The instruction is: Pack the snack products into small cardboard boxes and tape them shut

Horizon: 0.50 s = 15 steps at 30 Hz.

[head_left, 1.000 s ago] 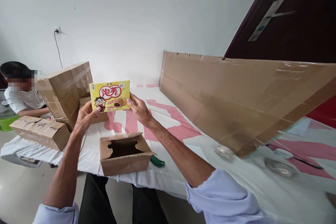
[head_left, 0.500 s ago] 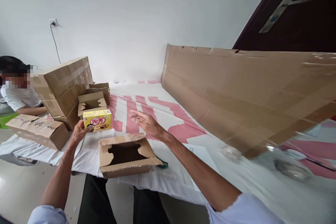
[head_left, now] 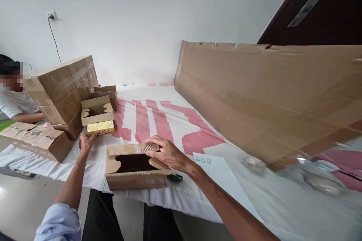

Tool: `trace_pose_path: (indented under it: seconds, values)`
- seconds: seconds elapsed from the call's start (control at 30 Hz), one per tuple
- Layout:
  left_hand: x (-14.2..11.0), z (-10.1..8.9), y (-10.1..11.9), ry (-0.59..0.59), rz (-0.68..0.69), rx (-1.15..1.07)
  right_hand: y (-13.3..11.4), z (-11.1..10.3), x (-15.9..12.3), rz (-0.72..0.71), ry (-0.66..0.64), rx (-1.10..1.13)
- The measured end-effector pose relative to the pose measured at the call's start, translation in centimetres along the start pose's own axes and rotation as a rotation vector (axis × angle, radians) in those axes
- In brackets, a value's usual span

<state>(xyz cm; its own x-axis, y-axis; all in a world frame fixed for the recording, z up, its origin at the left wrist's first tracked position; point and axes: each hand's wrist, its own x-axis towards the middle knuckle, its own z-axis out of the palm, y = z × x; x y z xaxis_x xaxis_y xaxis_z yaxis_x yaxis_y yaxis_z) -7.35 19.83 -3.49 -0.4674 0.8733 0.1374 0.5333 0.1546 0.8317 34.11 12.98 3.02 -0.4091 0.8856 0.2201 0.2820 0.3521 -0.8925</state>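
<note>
My left hand (head_left: 87, 142) is closed at the near left corner of a small yellow snack box (head_left: 101, 126), which is tipped so its front text is mostly hidden. The snack box is in front of an open carton (head_left: 97, 118). My right hand (head_left: 166, 152) grips the far right flap of another open cardboard carton (head_left: 138, 182) at the table's front edge, thumb inside and fingers over the torn corrugated part. This carton's dark inside does not show its contents. A dark green loop (head_left: 175, 177) lies by its right end.
Taped cartons (head_left: 63, 86) are stacked at left, with a closed long carton (head_left: 36, 139) before them. A person in a white shirt (head_left: 17, 105) sits beyond. A large cardboard panel (head_left: 254, 90) stands at right. A paper sheet (head_left: 223, 173) and clear packets (head_left: 253, 163) lie near my right arm.
The yellow snack box has tilted, from its printed front facing me to mostly its top showing. My right hand has come down from the air onto the near carton's flap.
</note>
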Motion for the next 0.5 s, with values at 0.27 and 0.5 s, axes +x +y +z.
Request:
trace_pose_path:
  seconds: [0.27, 0.5]
  values:
    - [-0.9, 4.2, 1.7, -0.040, 0.046, 0.122, 1.3, 0.7, -0.6, -0.076, 0.030, -0.090]
    - [3.6, 4.9, 2.9, 0.049, 0.015, 0.180, 1.4, 0.5, -1.6, -0.071, 0.000, -0.090]
